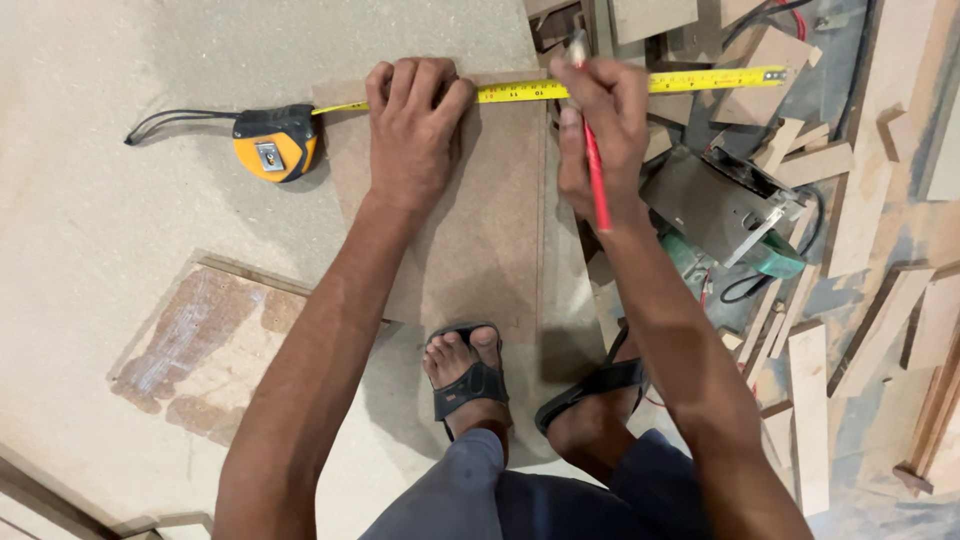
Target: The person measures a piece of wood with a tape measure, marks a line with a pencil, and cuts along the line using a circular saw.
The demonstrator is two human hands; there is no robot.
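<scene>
My left hand (413,130) presses flat on a yellow tape measure blade (520,91) that lies across the far edge of a brown board (480,230). The orange and black tape case (275,142) rests on the floor to the left of that hand. My right hand (600,125) grips a red pencil (596,180) with its tip at the blade. The blade's end hook (775,73) reaches past the board over scrap wood.
A green power saw (725,210) with a metal base lies just right of my right arm, its cable trailing. Several wood offcuts (810,410) litter the floor on the right. My sandalled feet (470,375) stand on the board's near end. A stained panel (205,350) lies at left.
</scene>
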